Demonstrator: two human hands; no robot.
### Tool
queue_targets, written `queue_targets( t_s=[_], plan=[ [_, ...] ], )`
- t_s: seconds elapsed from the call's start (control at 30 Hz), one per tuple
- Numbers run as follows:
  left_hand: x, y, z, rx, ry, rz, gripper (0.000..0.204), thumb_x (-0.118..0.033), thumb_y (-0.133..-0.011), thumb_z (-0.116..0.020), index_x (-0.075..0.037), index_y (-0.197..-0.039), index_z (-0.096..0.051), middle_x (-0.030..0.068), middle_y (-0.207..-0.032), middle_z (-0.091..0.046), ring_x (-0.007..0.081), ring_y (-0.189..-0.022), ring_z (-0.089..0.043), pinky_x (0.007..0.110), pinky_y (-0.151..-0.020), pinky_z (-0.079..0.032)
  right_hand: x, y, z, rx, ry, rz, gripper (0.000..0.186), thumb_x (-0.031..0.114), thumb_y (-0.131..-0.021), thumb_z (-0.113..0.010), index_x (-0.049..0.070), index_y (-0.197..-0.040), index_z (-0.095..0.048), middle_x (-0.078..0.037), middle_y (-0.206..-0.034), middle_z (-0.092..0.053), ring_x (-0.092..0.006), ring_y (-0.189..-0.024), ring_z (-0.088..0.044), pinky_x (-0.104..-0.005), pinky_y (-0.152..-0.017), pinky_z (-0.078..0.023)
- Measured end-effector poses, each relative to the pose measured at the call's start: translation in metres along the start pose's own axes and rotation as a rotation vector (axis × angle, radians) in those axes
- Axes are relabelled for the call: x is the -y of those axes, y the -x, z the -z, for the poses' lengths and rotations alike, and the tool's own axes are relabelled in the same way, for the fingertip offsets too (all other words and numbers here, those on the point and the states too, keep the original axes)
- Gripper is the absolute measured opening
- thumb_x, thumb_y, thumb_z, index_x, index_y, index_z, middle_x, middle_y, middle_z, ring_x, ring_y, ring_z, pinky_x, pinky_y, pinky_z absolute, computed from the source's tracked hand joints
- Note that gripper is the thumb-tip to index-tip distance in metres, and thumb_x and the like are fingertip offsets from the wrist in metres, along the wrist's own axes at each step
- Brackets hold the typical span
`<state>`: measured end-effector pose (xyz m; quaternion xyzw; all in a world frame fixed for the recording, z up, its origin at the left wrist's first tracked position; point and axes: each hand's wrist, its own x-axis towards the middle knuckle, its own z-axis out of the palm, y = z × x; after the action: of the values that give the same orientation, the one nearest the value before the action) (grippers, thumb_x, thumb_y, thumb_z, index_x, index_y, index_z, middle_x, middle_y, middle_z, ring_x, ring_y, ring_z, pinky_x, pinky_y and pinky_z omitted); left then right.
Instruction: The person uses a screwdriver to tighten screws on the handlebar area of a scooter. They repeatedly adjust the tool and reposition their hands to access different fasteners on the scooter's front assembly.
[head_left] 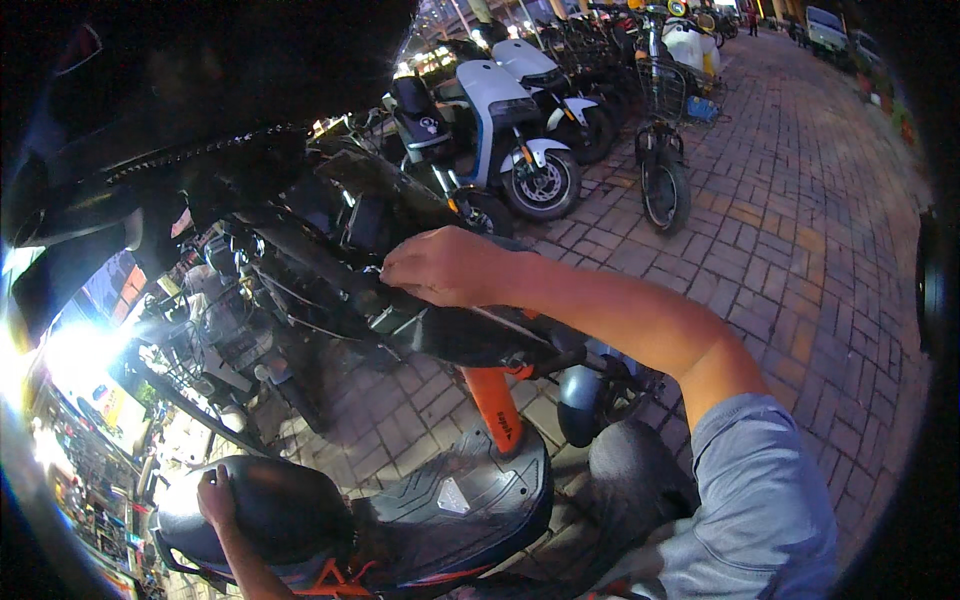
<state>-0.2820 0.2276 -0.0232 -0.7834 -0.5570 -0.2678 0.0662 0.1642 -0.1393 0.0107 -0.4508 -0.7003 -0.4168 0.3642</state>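
Observation:
A black and orange electric scooter [490, 410] stands in front of me, with a black ridged footboard [450, 490] and a black seat [290, 510]. Across its front part reaches my right hand [445, 268], fingers pinched together beside the dark handlebar area. What those fingertips hold is hidden; a small shiny metal bit shows next to them. At the lower left, my left hand [215, 497] is against the seat, its fingers bent in. Something small and dark shows at its fingertips, too small to name.
White and grey scooters [490, 130] are parked in a row beyond. A bicycle with a front basket [662, 130] stands right of them. More two-wheelers [230, 340] crowd the left near a glaring light. Brick paving [770, 220] stretches right, toward a white van [826, 30].

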Motion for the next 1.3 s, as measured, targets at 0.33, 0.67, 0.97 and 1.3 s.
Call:
queue_targets(
  t_s=[0.33,0.67,0.97,1.3],
  plan=[
    [0.02,-0.011,-0.015,-0.054,-0.027,-0.031,0.054,-0.047,-0.088,-0.057,0.004,-0.103,-0.067,0.0235,-0.1,-0.067,0.0409,-0.096,-0.063,0.048,-0.083,-0.048,-0.002,-0.057,0.002,0.104,0.061,-0.404,0.013,0.012,-0.08,-0.066,0.004,-0.091,-0.069,-0.014,-0.095,-0.065,-0.0339,-0.086,-0.064,-0.0416,-0.078,-0.051],
    [0.005,0.001,0.001,0.002,0.016,0.007,0.052,-0.047,-0.088,-0.058,0.001,-0.102,-0.068,0.0235,-0.099,-0.067,0.0413,-0.093,-0.063,0.048,-0.081,-0.048,0.02,-0.054,0.006,0.178,0.077,-0.475,0.017,0.007,-0.079,-0.062,0.001,-0.095,-0.064,-0.017,-0.09,-0.063,-0.0358,-0.085,-0.064,-0.0454,-0.074,-0.051],
    [0.033,-0.016,-0.018,-0.048,0.006,-0.03,0.051,-0.046,-0.088,-0.058,0.002,-0.1,-0.068,0.0234,-0.097,-0.068,0.041,-0.092,-0.064,0.047,-0.08,-0.048,0.01,-0.011,-0.007,-0.02,0.062,-0.107,0.017,0.007,-0.078,-0.067,0.006,-0.094,-0.064,-0.011,-0.09,-0.064,-0.0312,-0.086,-0.064,-0.0403,-0.071,-0.053],
    [0.016,-0.007,-0.006,-0.011,-0.016,-0.03,0.05,-0.045,-0.089,-0.058,0.001,-0.102,-0.069,0.0224,-0.099,-0.068,0.0392,-0.095,-0.064,0.045,-0.083,-0.048,0.006,-0.003,-0.004,0.045,0.018,-0.112,0.02,0.008,-0.078,-0.069,0.005,-0.097,-0.065,-0.01,-0.096,-0.065,-0.0292,-0.088,-0.066,-0.0373,-0.075,-0.055]
  ],
)
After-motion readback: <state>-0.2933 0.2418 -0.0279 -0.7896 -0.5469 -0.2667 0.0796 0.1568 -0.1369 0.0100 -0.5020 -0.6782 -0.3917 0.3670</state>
